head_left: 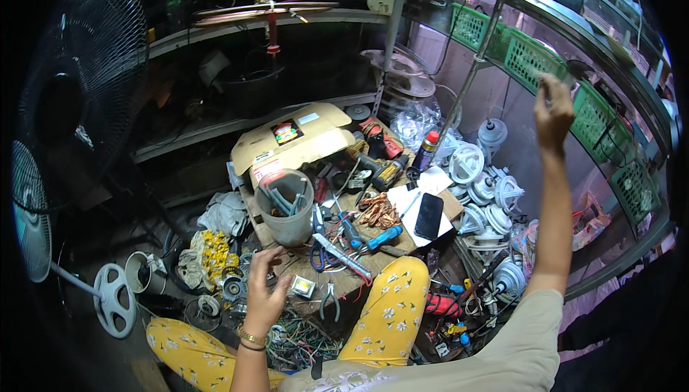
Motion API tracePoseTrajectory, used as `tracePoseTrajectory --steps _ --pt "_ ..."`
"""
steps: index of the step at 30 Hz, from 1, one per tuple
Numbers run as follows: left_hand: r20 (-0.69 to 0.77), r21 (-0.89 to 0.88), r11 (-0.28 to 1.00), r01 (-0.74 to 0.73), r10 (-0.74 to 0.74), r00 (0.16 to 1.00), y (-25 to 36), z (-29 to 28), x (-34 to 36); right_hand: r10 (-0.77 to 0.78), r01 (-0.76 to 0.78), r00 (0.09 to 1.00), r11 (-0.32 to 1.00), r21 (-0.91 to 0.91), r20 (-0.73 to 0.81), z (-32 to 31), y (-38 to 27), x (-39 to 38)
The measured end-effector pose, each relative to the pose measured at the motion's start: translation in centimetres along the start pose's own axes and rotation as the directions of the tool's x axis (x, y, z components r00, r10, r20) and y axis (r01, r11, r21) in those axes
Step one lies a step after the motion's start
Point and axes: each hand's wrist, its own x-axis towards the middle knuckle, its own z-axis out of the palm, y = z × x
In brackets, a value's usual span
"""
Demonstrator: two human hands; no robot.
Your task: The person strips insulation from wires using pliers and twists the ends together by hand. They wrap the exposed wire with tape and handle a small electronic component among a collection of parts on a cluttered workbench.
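Note:
My left hand (267,286) is held over the near edge of the work board, its fingers apart and curved, with nothing visible in it. Beside its fingertips lies a small white and yellow box (303,286). A pair of pliers (329,304) rests just right of that box. High on the right, my right hand (554,111) is raised in front of the green plastic baskets (530,60). Its fingers are bent and bunched together; whatever they may hold is too small to make out.
On the board (294,252) stand a translucent bucket (293,228) of tubes, a cordless drill (388,174), copper wire (379,210), a phone (429,216) and a spray can (427,149). Fans (90,55) are at left. White fan motor parts (495,205) pile up at right.

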Motion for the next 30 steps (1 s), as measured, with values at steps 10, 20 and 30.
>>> tracePoseTrajectory --steps 10,20,30 --pt "0.017 0.032 0.999 -0.020 0.019 1.000 0.4 0.2 0.7 0.367 0.399 0.638 0.595 -0.698 0.677 4.0 15.8 -6.0" --pt "-0.073 0.015 1.000 0.027 -0.026 0.997 -0.9 -2.0 -0.4 0.326 0.429 0.594 0.645 -0.633 0.735 7.6 14.5 -5.5" --pt "-0.046 -0.132 0.985 0.108 -0.115 0.992 -2.2 -1.7 -0.5 0.425 0.356 0.649 0.563 -0.746 0.631 9.6 17.5 -6.4"
